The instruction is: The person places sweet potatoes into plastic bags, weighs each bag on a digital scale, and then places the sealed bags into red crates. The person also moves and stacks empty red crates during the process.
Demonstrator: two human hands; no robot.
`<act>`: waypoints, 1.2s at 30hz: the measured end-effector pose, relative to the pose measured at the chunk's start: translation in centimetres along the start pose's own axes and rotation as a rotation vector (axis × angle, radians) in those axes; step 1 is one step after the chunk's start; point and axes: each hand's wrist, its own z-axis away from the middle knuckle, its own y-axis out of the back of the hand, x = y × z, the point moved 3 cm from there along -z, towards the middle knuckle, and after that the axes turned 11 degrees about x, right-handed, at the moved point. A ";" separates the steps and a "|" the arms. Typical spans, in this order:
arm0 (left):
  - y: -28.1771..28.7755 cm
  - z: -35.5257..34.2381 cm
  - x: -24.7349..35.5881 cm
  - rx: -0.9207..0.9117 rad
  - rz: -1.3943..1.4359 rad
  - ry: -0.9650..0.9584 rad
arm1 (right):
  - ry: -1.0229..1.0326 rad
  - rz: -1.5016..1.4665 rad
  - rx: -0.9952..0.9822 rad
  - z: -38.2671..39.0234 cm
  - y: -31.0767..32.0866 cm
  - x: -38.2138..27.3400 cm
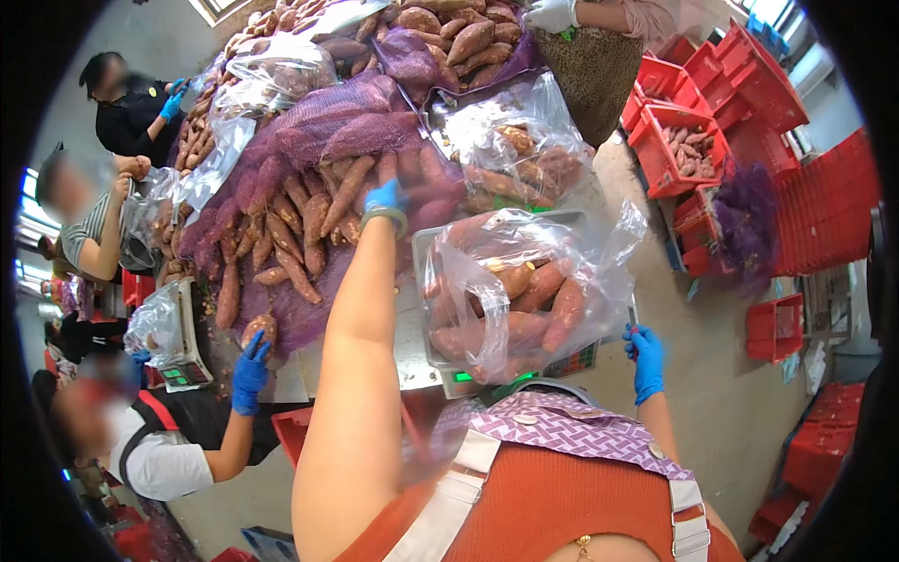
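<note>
My left hand, in a blue glove with a greenish band at the wrist, reaches far across the pile. Its fingers close on the near end of a sweet potato at the mouth of a purple mesh sack. My right hand, also blue-gloved, is lower right, beside the scale; it grips a small knife with the thin blade pointing up. Between my hands, a clear plastic bag holding several sweet potatoes lies in the metal tray of a scale with a lit green display.
Another bagged load sits beyond mine. A co-worker's blue-gloved hand touches a sweet potato at left, near a second scale. A white-gloved hand is at the far side. Red crates stack at right.
</note>
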 end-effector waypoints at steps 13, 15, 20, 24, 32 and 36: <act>12.7 26.3 -0.8 -0.407 1.256 0.115 | 0.341 -0.595 -0.223 2.8 -3.7 -17.4; 13.4 28.5 -1.0 -0.227 1.054 -0.010 | 0.535 -0.520 -0.337 6.1 -6.1 -21.3; 14.3 33.8 -0.1 0.172 0.859 -0.021 | 1.176 0.032 -0.733 17.5 -14.5 -25.2; 15.6 37.2 1.6 0.287 0.754 -0.066 | 1.543 0.275 -0.810 22.9 -19.4 -24.9; 16.8 40.3 1.2 0.418 0.549 -0.115 | 1.737 0.260 -0.814 24.5 -23.4 -21.0; 16.9 41.0 0.5 0.376 0.567 -0.091 | 1.680 0.228 -0.885 24.3 -24.4 -19.8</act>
